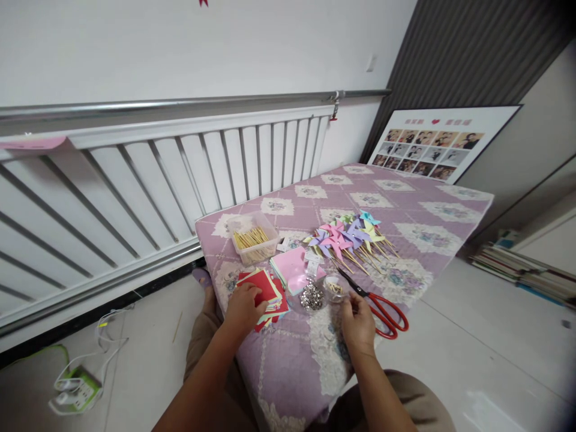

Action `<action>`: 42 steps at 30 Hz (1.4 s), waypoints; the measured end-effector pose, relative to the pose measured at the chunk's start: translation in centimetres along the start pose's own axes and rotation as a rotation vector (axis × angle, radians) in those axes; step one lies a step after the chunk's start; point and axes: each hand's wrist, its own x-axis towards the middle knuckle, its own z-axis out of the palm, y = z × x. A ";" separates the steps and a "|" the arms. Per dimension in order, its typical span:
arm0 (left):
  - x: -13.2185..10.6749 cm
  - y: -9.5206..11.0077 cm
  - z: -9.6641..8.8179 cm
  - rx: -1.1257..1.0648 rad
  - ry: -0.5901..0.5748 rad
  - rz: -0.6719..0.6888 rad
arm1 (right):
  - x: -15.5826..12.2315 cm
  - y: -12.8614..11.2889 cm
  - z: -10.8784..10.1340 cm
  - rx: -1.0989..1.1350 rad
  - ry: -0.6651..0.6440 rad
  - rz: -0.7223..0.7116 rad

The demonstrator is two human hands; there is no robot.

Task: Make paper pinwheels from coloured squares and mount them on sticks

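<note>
My left hand (pixel 245 307) lies over a stack of coloured square papers (pixel 264 284), a red sheet uppermost, with thumb and fingers apart. Just below a small clear cup (pixel 335 288) of small pale pieces is my right hand (pixel 358 321). Its fingers are curled together, and whatever they hold is too small to make out. Between the hands stands a clear container (pixel 311 297) of small shiny metal pieces. Pink paper squares (pixel 290 264) lie behind it. Large red-handled scissors (pixel 378 306) rest beside my right hand, blades pointing toward the cup.
Finished paper pinwheels (pixel 342 237) on sticks lie in a pile on the floral-covered table (pixel 288 360). A plastic box (pixel 254 240) holds many thin wooden sticks. Behind runs a white radiator (pixel 252 156). A power strip (pixel 81 390) with cables lies on the floor.
</note>
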 end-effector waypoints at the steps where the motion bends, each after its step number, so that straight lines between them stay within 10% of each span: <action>1: 0.0 0.0 -0.1 -0.005 -0.003 -0.002 | 0.0 0.0 0.0 0.001 -0.001 0.002; 23: 0.5 0.3 -1.9 -0.119 -0.031 0.051 | 0.0 0.5 0.1 0.017 -0.005 0.003; 42: 1.2 -1.0 -2.6 -0.270 0.123 -0.162 | 0.1 0.3 0.0 0.004 0.005 0.018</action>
